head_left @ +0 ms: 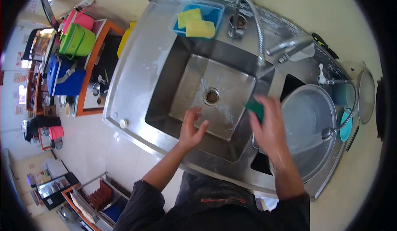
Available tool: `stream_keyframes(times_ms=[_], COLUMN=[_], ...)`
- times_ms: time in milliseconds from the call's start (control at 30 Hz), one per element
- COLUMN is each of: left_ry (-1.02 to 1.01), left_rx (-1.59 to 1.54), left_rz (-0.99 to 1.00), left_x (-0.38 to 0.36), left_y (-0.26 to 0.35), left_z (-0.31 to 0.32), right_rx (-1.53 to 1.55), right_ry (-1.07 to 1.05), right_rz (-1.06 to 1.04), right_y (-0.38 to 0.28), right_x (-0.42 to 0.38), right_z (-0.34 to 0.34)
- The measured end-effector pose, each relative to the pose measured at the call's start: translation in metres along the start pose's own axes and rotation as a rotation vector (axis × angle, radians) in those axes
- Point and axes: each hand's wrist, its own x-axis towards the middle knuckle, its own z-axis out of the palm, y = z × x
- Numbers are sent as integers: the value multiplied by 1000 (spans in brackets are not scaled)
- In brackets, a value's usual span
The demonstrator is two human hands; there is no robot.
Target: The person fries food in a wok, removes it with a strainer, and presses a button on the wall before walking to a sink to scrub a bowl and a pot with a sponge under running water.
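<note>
My right hand point(269, 125) grips a dark green scouring pad point(255, 109) above the right edge of the steel sink basin point(198, 80). Over the front part of the basin, my left hand point(193, 129) is held with its fingers apart and nothing in it. Soap suds streak the basin floor around the drain point(212, 96). A curved faucet with a flexible metal hose point(258, 28) hangs over the basin's back right corner.
Right of the basin, a large round metal pan point(312, 102) lies under a running spray nozzle point(328, 134). A blue tub point(215, 12) with yellow sponges point(200, 28) sits behind the basin. Coolers, including a green one point(77, 40), stand on an orange-edged table at left.
</note>
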Motion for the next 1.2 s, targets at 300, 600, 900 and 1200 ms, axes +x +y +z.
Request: stream_keyframes(times_ms=[300,600,900,1200], left_ry=[-285,-410,-556,-439], left_rx=[-203,-265,-69,101], left_rz=[-161,-497,-311,145], left_x=[-66,-94,-57,-56], left_y=[12,-9,36,58], left_z=[-119,-167,-93,129], right_rx=[-403,-623,-109,142], right_ry=[-311,-277,200,-320], right_rz=[194,215,382,705], right_y=[65,49,34,176], right_x=[401,412,100,-261], right_z=[204,205,74,-14])
